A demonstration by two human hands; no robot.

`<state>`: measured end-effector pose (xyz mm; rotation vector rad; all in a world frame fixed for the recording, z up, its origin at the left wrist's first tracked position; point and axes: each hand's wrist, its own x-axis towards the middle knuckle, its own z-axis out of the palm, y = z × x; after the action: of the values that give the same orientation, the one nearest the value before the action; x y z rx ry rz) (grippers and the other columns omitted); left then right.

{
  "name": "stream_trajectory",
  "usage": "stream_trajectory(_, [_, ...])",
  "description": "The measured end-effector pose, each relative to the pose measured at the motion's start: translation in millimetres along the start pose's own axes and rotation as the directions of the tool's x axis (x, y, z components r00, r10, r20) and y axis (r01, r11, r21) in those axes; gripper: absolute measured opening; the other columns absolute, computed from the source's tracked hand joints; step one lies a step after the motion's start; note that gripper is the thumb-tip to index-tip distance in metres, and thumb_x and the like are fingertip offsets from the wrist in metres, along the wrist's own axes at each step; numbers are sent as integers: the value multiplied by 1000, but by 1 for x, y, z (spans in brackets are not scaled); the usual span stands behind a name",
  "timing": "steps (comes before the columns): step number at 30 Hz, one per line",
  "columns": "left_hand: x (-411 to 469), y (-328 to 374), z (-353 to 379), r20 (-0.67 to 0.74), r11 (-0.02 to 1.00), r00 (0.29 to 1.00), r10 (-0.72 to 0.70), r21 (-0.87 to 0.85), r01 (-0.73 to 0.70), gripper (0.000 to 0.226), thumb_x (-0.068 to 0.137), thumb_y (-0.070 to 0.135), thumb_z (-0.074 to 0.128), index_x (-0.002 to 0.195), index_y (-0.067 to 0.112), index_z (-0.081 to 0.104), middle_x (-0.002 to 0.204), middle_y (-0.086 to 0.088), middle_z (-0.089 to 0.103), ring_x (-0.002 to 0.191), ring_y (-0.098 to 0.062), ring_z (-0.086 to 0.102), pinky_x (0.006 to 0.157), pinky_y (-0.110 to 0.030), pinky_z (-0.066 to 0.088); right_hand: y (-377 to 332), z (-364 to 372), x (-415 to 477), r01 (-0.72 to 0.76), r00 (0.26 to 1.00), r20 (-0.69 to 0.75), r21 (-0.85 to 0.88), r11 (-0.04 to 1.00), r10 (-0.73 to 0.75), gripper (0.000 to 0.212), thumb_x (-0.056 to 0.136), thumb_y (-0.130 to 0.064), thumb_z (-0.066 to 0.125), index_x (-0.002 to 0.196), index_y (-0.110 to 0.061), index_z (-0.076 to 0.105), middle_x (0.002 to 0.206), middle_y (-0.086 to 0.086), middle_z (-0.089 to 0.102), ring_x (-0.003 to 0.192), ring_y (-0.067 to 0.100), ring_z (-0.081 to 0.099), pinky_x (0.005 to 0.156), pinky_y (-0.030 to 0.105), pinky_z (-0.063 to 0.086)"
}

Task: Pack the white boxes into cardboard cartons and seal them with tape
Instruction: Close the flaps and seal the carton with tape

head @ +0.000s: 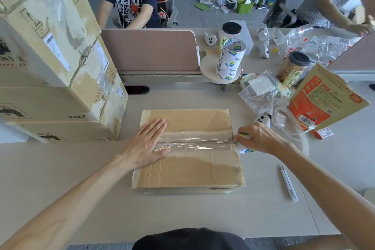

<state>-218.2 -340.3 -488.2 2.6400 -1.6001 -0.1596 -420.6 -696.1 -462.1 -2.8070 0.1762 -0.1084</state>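
Observation:
A closed cardboard carton (188,170) lies flat on the desk in front of me. A strip of clear tape (194,144) runs across its top seam from left to right. My left hand (146,144) presses flat on the carton's left part, fingers straight, over the tape's left end. At the carton's right edge my right hand (257,138) grips a tape roll (244,149), mostly hidden under the fingers. No white boxes show.
Stacked large cartons (52,63) fill the left. A stack of tape rolls (230,61) stands on a round stand behind. Plastic bags (261,93), a jar (292,69) and an orange package (322,103) crowd the right. A white pen-like cutter (288,183) lies right of the carton. People sit beyond.

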Motion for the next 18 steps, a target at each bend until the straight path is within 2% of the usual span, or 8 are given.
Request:
stream_trajectory(3, [0,0,1,6,1000,1000,-3,16,3,91,87,77,1,154,16,-5,162,4,-12,148,-7,-16,121,-32,-4,0,6,1,5,1000,9,-6,1000,-5,48,89,-51,42,61,-14,57,42,2,43,40,25,45,40,28,33])
stream_trajectory(6, [0,1,-1,33,999,999,-7,40,6,90,88,78,2,154,18,-7,161,2,-16,148,-11,-17,120,-35,-6,0,13,-4,-12,1000,-3,27,1000,12,46,91,-51,42,62,-17,50,43,0,42,40,23,43,41,31,37])
stream_trajectory(10, [5,24,-1,72,997,996,-55,52,51,75,87,76,-3,151,39,-15,155,-10,-32,144,-26,-29,118,-49,-15,0,21,-10,-48,998,-41,91,995,52,41,92,-45,48,64,-15,49,48,-5,43,43,20,42,44,32,39])
stream_trajectory(12, [8,36,1,77,997,994,-76,29,74,69,87,73,-7,148,44,-19,151,-13,-38,142,-28,-33,116,-45,-21,-1,25,-11,-57,997,-46,115,992,63,37,93,-38,54,66,-13,52,52,-5,46,46,20,44,45,30,36])
stream_trajectory(14, [10,40,-1,62,998,996,-66,15,65,66,89,69,-7,148,43,-19,152,-12,-36,144,-25,-30,117,-39,-18,0,28,-12,-64,996,-57,130,989,72,34,93,-32,57,67,-11,54,55,-3,49,49,21,45,49,27,33])
stream_trajectory(16, [10,39,-3,85,999,995,-51,18,50,63,90,65,-9,147,43,-23,153,-9,-36,144,-21,-29,117,-35,-18,1,29,-11,-74,994,-62,153,986,84,34,91,-33,55,67,-9,55,57,-1,51,52,22,47,50,29,34])
stream_trajectory(18, [10,43,-6,96,998,994,-58,10,57,58,91,61,-9,145,46,-24,154,-8,-35,145,-24,-28,118,-37,-17,2,30,-10,-81,994,-56,163,983,91,35,92,-33,57,68,-8,56,59,1,53,55,23,48,52,30,36])
